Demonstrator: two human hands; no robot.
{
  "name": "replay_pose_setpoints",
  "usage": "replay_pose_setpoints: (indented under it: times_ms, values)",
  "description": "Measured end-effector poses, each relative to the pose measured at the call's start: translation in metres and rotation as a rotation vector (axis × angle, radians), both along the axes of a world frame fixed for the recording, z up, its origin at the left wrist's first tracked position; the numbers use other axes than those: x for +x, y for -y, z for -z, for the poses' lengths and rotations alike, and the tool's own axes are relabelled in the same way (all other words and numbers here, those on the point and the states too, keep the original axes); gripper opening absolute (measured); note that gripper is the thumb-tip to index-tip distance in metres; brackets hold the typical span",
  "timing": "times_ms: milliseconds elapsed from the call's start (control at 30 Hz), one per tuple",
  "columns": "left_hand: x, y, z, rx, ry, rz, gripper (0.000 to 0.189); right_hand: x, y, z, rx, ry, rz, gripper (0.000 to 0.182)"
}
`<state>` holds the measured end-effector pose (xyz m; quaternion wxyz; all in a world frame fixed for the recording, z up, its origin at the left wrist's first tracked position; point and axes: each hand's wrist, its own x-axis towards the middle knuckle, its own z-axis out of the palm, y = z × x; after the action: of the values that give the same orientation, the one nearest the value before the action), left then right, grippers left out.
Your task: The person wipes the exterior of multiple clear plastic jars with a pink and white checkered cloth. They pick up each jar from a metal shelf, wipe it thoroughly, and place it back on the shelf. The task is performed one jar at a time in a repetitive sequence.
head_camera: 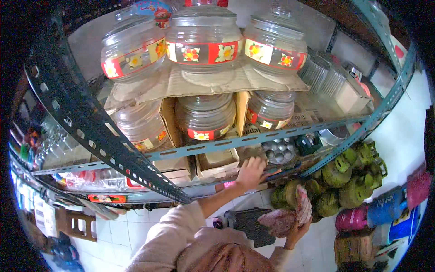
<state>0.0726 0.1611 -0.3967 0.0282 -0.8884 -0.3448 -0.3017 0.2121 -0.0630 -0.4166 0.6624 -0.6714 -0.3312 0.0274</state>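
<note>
My left hand (250, 172) reaches into the lower shelf, at the front of a brown cardboard piece (249, 152). Its fingertips are partly hidden, so whether it grips anything is unclear. To its left sits an open cardboard box (217, 161); on its right is a metal pan with round hollows (280, 152). Down by my right side, my right hand (299, 233) holds a crumpled checked cloth (283, 221). Glass jars with red floral bands (205, 52) stand on a cardboard sheet (210, 83) above, over more such jars (209, 117).
Perforated metal shelf posts (102, 132) and a shelf rail (210, 145) cross in front of me. Several green gas cylinders (355, 192) crowd the floor at right, near pink (351, 217) and blue cylinders (384, 209). A brown plastic stool (76, 224) stands at left.
</note>
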Motion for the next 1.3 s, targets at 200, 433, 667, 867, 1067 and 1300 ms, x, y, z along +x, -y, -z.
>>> replay_pose_setpoints:
  times_ms: [200,433,667,867,1067,1300]
  values:
    - [-0.089,-0.006,-0.074,-0.199,0.159,-0.275,0.026,0.033,0.006,0.029,-0.072,0.116,-0.013,0.052]
    - [-0.126,-0.084,0.020,0.021,-0.301,-0.237,0.050,0.023,-0.032,0.026,-0.154,0.287,-0.074,0.052]
    - [-0.127,-0.090,0.022,-0.094,-0.194,-0.168,0.031,0.014,-0.053,0.007,-0.151,0.185,-0.225,0.053]
    - [-0.133,-0.077,-0.006,-0.133,-0.142,-0.166,0.022,0.001,-0.067,-0.017,-0.078,0.153,-0.183,0.049]
    - [-0.131,-0.023,-0.088,-0.431,0.230,-0.255,0.033,-0.001,-0.078,-0.004,-0.016,-0.009,-0.322,0.049]
    - [-0.136,0.037,-0.068,-1.344,1.322,0.274,0.059,-0.027,-0.095,0.003,-0.083,0.026,-0.203,0.040]
